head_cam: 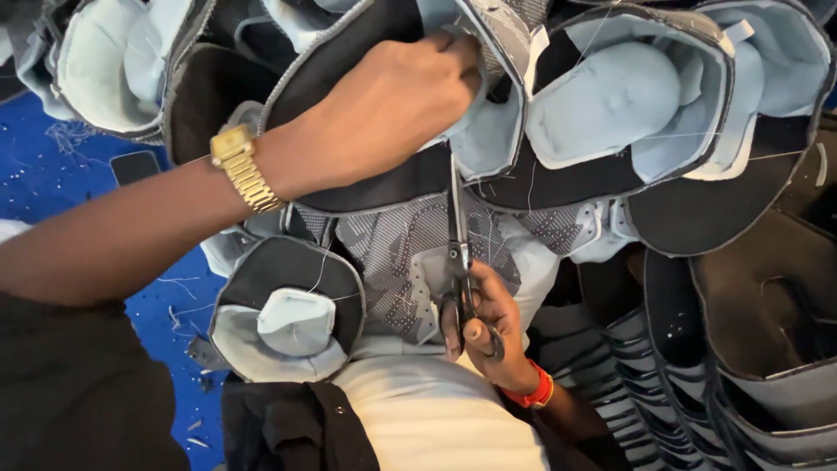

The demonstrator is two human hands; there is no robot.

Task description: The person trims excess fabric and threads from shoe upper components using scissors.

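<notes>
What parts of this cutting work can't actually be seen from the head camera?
- Left hand fingertips: tucked into the pale blue lining of a stitched piece, so the grip is hidden.
- Scissors tips: they run up behind the left hand, so the cut point is not visible.
- Right hand palm: covered by the scissor handles.
- Loose threads: too thin to follow.
- Stacked dark pieces: cut off by the right edge.

A dark phone [135, 166], perhaps, and thread scraps [179, 301] on blue floor [52, 183].
</notes>
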